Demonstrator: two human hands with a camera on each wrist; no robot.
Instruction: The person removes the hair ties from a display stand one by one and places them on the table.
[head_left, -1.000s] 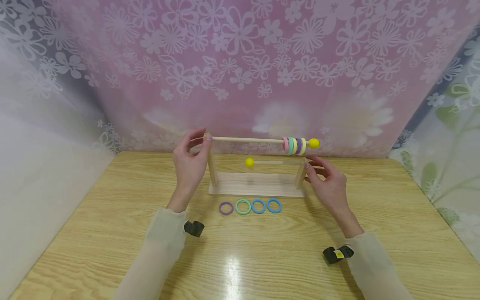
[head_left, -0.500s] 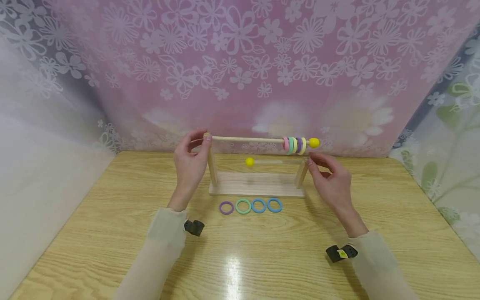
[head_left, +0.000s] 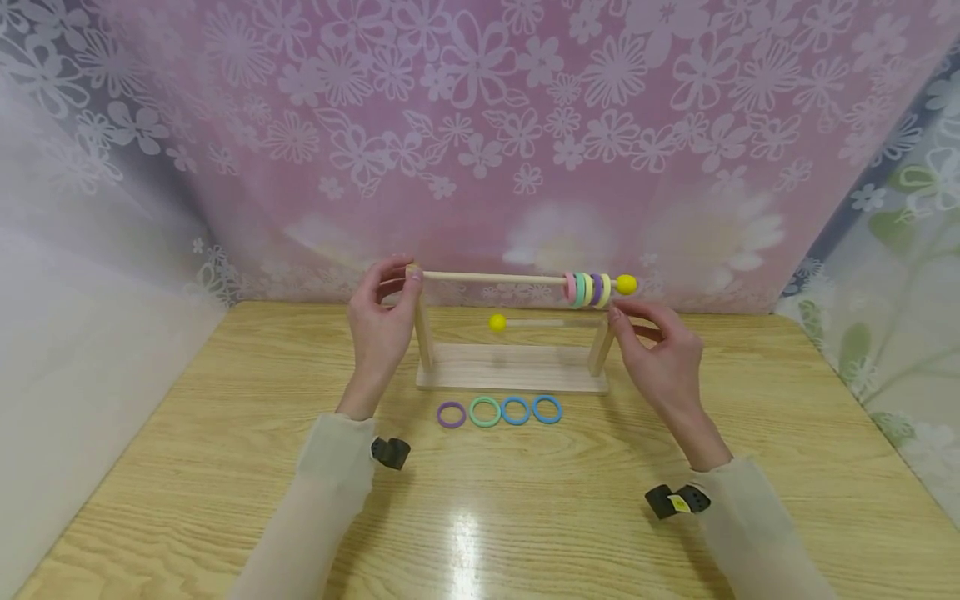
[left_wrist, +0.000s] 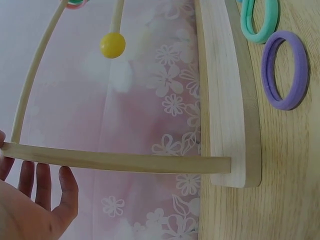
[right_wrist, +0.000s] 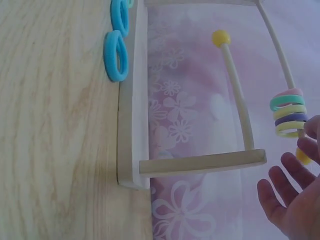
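A wooden rack (head_left: 510, 379) has a post at each end and two rods tipped with yellow balls. My left hand (head_left: 381, 325) pinches the top of the left post (head_left: 423, 329), where the upper rod (head_left: 487, 277) begins. Several coloured hair ties (head_left: 587, 289) hang on that rod near its yellow ball (head_left: 626, 285). Beside the right post (head_left: 601, 346) is my right hand (head_left: 663, 354); in the right wrist view its loosely bent fingers (right_wrist: 272, 202) stand apart from the post, near the ball and the last yellow tie. The lower rod (head_left: 551, 322) carries no ties.
In front of the rack a purple hair tie (head_left: 452, 415), a green one (head_left: 485, 412) and two blue ones, including the rightmost blue tie (head_left: 547, 409), lie in a row on the wooden table (head_left: 420, 517). A pink floral curtain (head_left: 480, 167) hangs behind.
My right hand has shifted slightly up from the top of the right post, its fingers no longer behind it. The left hand stays on its post, and the ties have kept their places.
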